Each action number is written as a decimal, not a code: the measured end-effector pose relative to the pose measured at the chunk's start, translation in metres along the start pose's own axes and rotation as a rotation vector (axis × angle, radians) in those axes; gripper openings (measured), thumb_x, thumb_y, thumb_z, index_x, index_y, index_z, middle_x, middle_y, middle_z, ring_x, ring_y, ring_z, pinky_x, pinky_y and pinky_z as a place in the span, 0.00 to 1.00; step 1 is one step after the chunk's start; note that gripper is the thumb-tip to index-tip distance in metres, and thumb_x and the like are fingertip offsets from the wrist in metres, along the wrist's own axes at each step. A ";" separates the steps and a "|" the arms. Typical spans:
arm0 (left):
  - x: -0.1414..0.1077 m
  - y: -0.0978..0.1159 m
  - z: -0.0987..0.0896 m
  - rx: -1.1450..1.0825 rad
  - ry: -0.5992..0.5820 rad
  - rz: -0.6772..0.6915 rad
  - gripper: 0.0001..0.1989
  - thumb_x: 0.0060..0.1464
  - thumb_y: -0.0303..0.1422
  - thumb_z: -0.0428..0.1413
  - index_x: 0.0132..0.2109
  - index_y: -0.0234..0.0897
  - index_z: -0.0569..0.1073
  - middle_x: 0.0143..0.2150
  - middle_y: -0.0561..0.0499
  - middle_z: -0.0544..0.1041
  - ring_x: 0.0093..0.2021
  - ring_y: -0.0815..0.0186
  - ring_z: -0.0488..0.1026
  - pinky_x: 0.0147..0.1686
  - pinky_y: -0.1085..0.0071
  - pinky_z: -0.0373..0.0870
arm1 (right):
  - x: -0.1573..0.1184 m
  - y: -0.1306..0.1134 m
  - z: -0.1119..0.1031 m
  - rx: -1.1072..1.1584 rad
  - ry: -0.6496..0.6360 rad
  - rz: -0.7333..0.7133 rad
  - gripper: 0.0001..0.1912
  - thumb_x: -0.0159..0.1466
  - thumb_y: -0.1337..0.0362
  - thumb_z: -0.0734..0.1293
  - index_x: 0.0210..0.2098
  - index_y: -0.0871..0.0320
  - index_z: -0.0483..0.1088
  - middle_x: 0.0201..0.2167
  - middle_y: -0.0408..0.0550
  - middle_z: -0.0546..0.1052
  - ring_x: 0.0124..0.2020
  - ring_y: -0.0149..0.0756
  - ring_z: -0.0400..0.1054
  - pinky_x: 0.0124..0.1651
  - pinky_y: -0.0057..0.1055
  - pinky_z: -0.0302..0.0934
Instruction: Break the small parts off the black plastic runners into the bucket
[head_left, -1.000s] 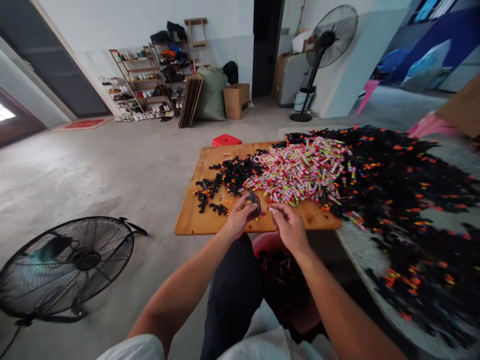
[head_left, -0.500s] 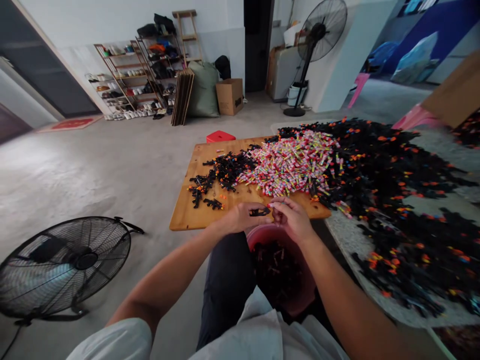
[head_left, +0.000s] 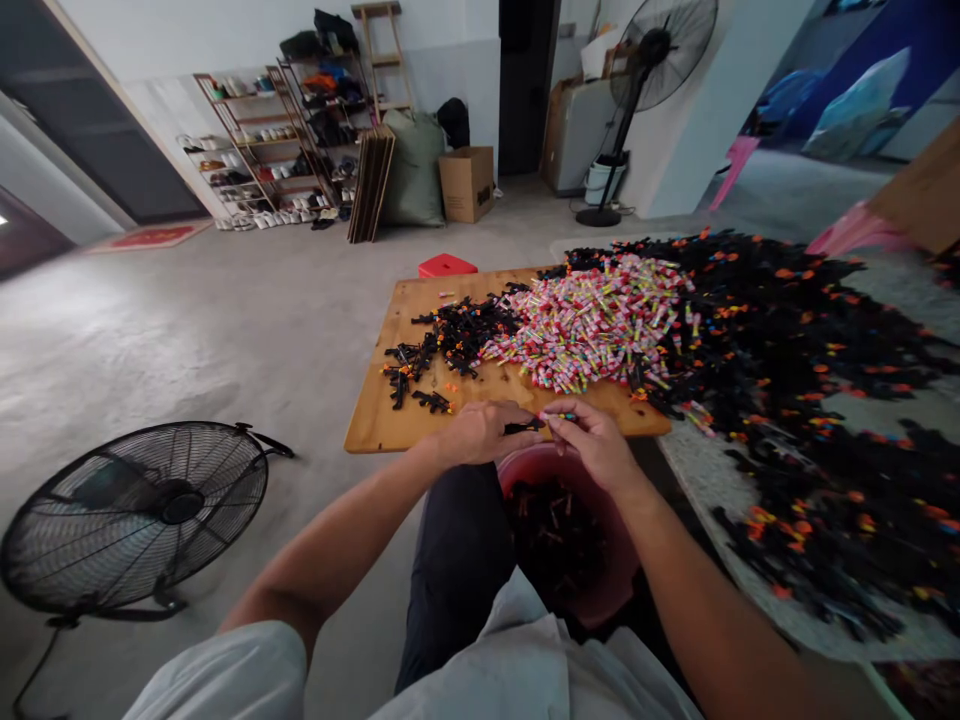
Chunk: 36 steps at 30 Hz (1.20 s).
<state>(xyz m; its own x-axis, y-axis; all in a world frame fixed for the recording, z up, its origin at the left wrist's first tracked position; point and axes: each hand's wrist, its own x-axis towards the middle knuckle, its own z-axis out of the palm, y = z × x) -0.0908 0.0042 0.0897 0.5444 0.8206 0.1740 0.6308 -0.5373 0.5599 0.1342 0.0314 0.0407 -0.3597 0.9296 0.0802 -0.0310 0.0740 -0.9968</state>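
Above the front edge of the wooden board (head_left: 375, 420), my left hand (head_left: 484, 432) grips a small black toy piece (head_left: 523, 427). My right hand (head_left: 589, 437) pinches a small pink and yellow tube (head_left: 559, 416), its tip close against the black piece; whether they touch is too small to tell. Below both hands stands a red tub (head_left: 619, 560) with dark pieces inside. A heap of pink, white and yellow tubes (head_left: 592, 320) lies on the board, with black toy pieces (head_left: 469, 330) to its left.
A large pile of black pieces with orange parts (head_left: 765, 320) covers the grey table (head_left: 712, 470) at right. One floor fan (head_left: 180, 505) stands at left, a pedestal fan (head_left: 652, 50) behind. A red stool (head_left: 447, 265) sits beyond the board.
The tube in my right hand now shows more clearly, lying nearly level beside the black piece. The whole view has shifted slightly; both hands remain close together.
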 end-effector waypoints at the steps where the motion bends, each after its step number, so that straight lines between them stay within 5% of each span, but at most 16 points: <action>1: 0.000 0.000 0.000 0.002 -0.006 0.002 0.17 0.70 0.45 0.53 0.51 0.38 0.80 0.45 0.46 0.82 0.43 0.64 0.79 0.41 0.74 0.69 | 0.000 0.001 -0.001 -0.034 -0.005 -0.012 0.16 0.64 0.51 0.74 0.44 0.56 0.79 0.25 0.40 0.74 0.25 0.31 0.66 0.30 0.29 0.62; 8: -0.003 0.002 -0.009 -0.065 -0.076 0.020 0.19 0.70 0.45 0.53 0.53 0.36 0.80 0.46 0.43 0.82 0.44 0.62 0.79 0.43 0.72 0.70 | -0.006 -0.016 -0.009 -0.208 -0.144 -0.147 0.12 0.66 0.59 0.71 0.46 0.54 0.83 0.44 0.49 0.81 0.41 0.37 0.74 0.44 0.32 0.68; 13: -0.005 0.005 -0.009 -0.196 -0.067 -0.031 0.20 0.66 0.45 0.58 0.59 0.41 0.78 0.47 0.44 0.83 0.45 0.60 0.80 0.44 0.72 0.70 | -0.009 -0.031 -0.015 -0.193 -0.298 -0.054 0.10 0.64 0.61 0.73 0.44 0.53 0.84 0.45 0.49 0.82 0.46 0.41 0.76 0.51 0.35 0.68; 20: -0.011 0.004 0.022 -0.201 -0.035 -0.004 0.16 0.69 0.43 0.53 0.52 0.40 0.80 0.46 0.43 0.82 0.47 0.59 0.79 0.46 0.70 0.70 | -0.013 -0.020 -0.028 -0.107 -0.392 0.125 0.11 0.60 0.61 0.74 0.42 0.54 0.85 0.38 0.47 0.82 0.36 0.36 0.74 0.45 0.33 0.68; 27: -0.022 0.001 0.051 -0.285 -0.108 -0.028 0.19 0.67 0.43 0.56 0.59 0.39 0.75 0.52 0.43 0.82 0.50 0.59 0.80 0.49 0.69 0.73 | -0.007 0.001 -0.038 -0.137 -0.527 0.314 0.16 0.60 0.55 0.75 0.45 0.56 0.83 0.38 0.48 0.83 0.32 0.34 0.73 0.40 0.32 0.67; 31: -0.028 -0.027 0.032 -0.172 0.046 -0.125 0.25 0.67 0.43 0.56 0.66 0.38 0.68 0.57 0.40 0.79 0.53 0.57 0.78 0.54 0.65 0.72 | 0.014 0.004 -0.065 -0.356 -0.641 0.408 0.18 0.59 0.52 0.75 0.42 0.58 0.84 0.27 0.46 0.80 0.25 0.32 0.68 0.29 0.27 0.60; 34: -0.038 -0.073 0.000 0.073 0.135 -0.225 0.19 0.69 0.32 0.48 0.62 0.35 0.72 0.59 0.38 0.77 0.59 0.55 0.74 0.62 0.60 0.67 | 0.033 0.005 -0.080 -0.540 -0.683 0.476 0.17 0.55 0.49 0.77 0.28 0.58 0.83 0.17 0.42 0.74 0.18 0.29 0.59 0.21 0.27 0.48; 36: -0.047 -0.106 -0.017 0.274 0.125 -0.324 0.20 0.65 0.26 0.49 0.60 0.33 0.75 0.59 0.37 0.76 0.60 0.51 0.71 0.64 0.55 0.64 | 0.048 0.008 -0.076 -0.566 -0.600 0.403 0.17 0.53 0.48 0.78 0.23 0.57 0.80 0.17 0.41 0.73 0.18 0.30 0.60 0.22 0.27 0.49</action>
<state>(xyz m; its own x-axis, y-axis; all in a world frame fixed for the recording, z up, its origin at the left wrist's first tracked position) -0.1927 0.0255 0.0362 0.2338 0.9634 0.1312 0.8903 -0.2663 0.3693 0.1879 0.1045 0.0369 -0.6727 0.5921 -0.4437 0.6062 0.0973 -0.7893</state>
